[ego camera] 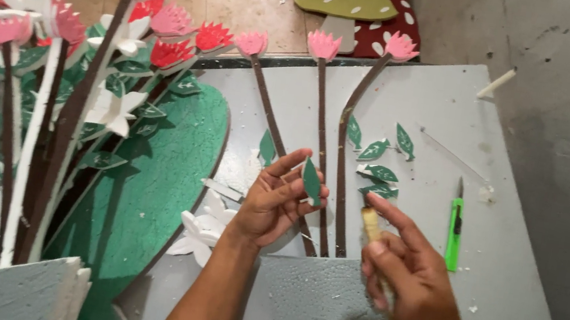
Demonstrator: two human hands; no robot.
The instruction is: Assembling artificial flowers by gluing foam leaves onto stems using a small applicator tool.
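Note:
My left hand [277, 202] pinches a small green foam leaf [312, 181] between thumb and fingers, over the grey board [447, 116]. My right hand [409, 270] grips a thin wooden brush or stick [371, 225], its tip close to the leaf. Three brown stems with pink flower heads [323, 44] lie flat on the board just behind my hands. Several more green leaves [375, 150] are scattered beside the rightmost stem.
A green utility knife [455, 232] lies on the board to the right. A bunch of upright foam flowers [51, 75] stands at left over a green rounded panel [164, 173]. A white foam flower [204, 230] lies near my left wrist. Mushroom cut-outs [359, 3] rest at the back.

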